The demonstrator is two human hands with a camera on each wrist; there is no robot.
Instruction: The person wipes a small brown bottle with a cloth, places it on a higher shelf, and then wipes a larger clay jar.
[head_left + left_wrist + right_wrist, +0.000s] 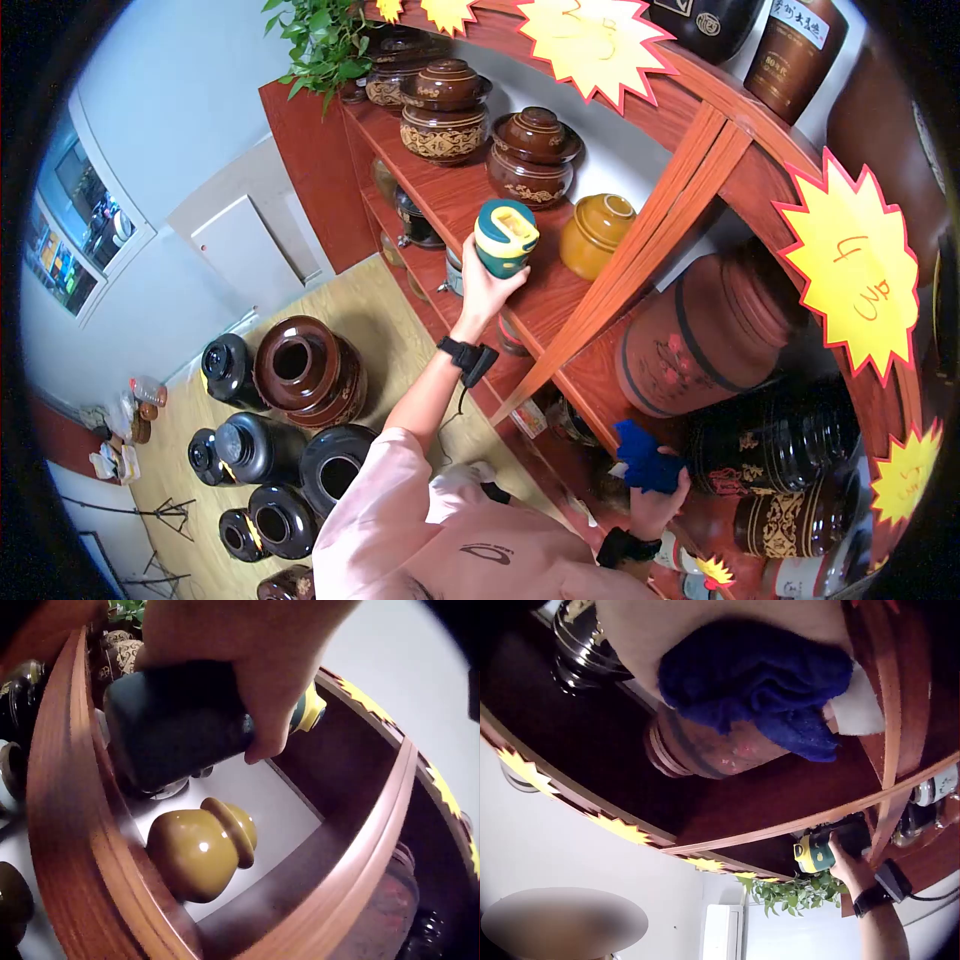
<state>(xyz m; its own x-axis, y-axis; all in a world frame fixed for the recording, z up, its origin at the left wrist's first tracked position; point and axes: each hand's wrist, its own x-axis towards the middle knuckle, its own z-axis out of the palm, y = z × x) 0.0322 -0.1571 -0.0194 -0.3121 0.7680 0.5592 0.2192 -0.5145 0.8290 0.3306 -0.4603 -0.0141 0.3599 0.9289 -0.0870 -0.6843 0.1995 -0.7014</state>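
My left hand (486, 292) grips a dark green, cup-shaped container with a yellow top (506, 240), held out over the shelf. In the left wrist view the container's dark body (176, 724) lies sideways, with fingers and thumb wrapped round it. Beside it on the shelf stands a mustard-yellow lidded pot (597, 236). A brown lidded jar (533, 158) stands behind it. My right hand (655, 512) holds a crumpled blue cloth (648, 460), low at the right by the lower shelf. The cloth (757, 682) hides most of the fingers in the right wrist view.
A large reddish-brown jar (690, 340) lies tilted on the right shelf, beyond a slanting wooden divider (640, 270). Dark jars (265, 447) crowd the floor at left. Yellow starburst signs (850, 265) hang along the shelf edge, and a leafy plant (320, 45) tops the far end.
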